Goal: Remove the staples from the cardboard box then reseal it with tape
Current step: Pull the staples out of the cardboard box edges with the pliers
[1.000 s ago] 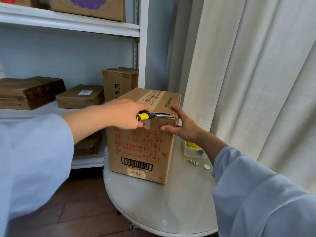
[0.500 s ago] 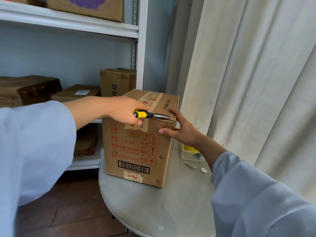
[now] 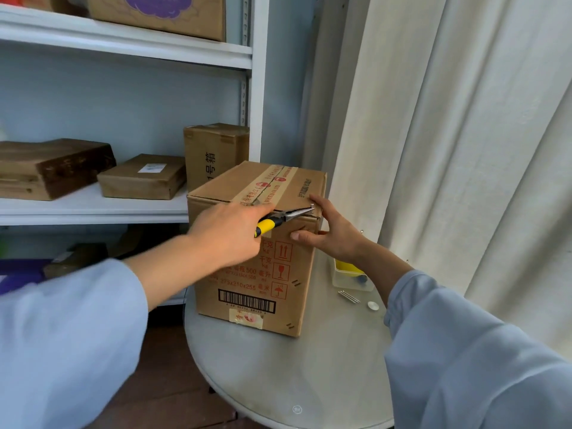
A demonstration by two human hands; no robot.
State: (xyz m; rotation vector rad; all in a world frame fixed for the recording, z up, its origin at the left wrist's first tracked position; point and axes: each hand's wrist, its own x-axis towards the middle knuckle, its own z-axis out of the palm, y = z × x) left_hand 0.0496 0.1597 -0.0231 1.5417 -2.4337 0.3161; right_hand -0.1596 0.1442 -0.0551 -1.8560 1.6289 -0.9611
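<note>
The brown cardboard box (image 3: 253, 258) stands upright near the far left edge of the round grey bench (image 3: 294, 366). Its front face carries red printing: "500", "273x210x255", handling symbols of arrows, a glass and an umbrella, and a black barcode above a small worn sticker. A strip of printed beige tape (image 3: 269, 184) runs along the top seam, with red lettering too small to read.

The left hand (image 3: 229, 233) is curled round the yellow-handled long-nose pliers (image 3: 278, 219), whose tips reach the box's upper right front corner, where a small metal staple (image 3: 312, 206) shows. The right hand (image 3: 331, 233) grips that same corner, thumb on the front face and fingers on the top.

Near the right edge of the bench lie two loose metal staples (image 3: 349, 296), a small white disc (image 3: 373, 305) and a clear plastic tub with yellow contents (image 3: 349, 277), partly hidden by the right forearm. Behind, white shelving (image 3: 123, 209) holds several brown boxes, one marked "号箱". A cream curtain (image 3: 464, 150) hangs to the right.
</note>
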